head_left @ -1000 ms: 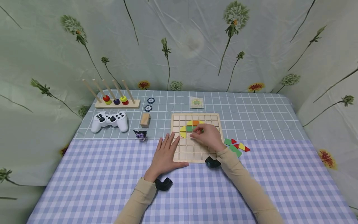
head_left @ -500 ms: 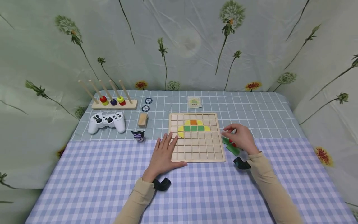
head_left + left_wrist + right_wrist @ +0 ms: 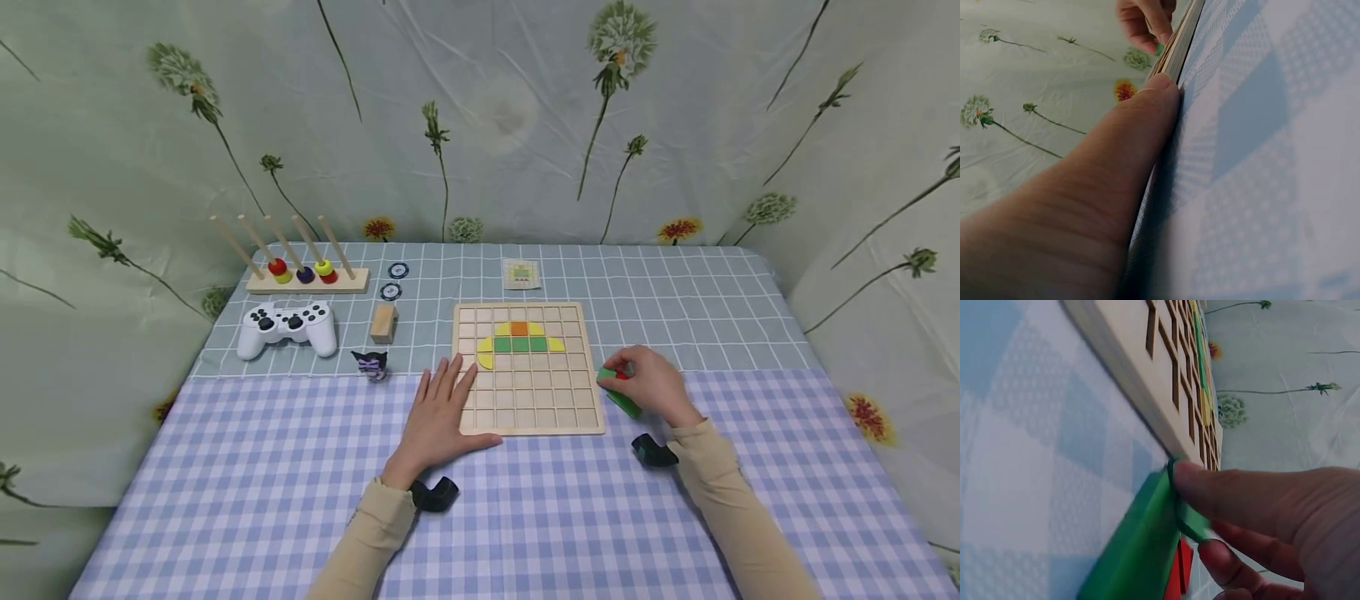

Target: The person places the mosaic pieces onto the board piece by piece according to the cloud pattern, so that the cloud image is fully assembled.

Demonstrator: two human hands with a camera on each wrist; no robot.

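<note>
- Flowered green cloth is hanging behind and beside the tabletop (image 3: 525, 517), which is wearing a checked cover.
- The left hand (image 3: 438, 415) is lying flat with its fingers spread, the grip holding nothing; its fingertips are resting on the near left corner of the wooden grid board (image 3: 528, 400), and its thumb is pressing along the board's near edge.
- The right hand (image 3: 651, 385) is curling over the loose pieces just right of the board; its thumb and fingers are pinching a small green square piece (image 3: 607, 375).
- Under that grip a long green piece (image 3: 625, 403) is lying on the tabletop, with a red piece (image 3: 1175, 575) touching it beneath the fingers.
- Up the board from both hands, orange, yellow and green tiles (image 3: 521, 342) are sitting in the grid.
- Well to the left of the left hand, a white game controller (image 3: 287, 327) and a peg rack with rings (image 3: 303, 271) are standing.
</note>
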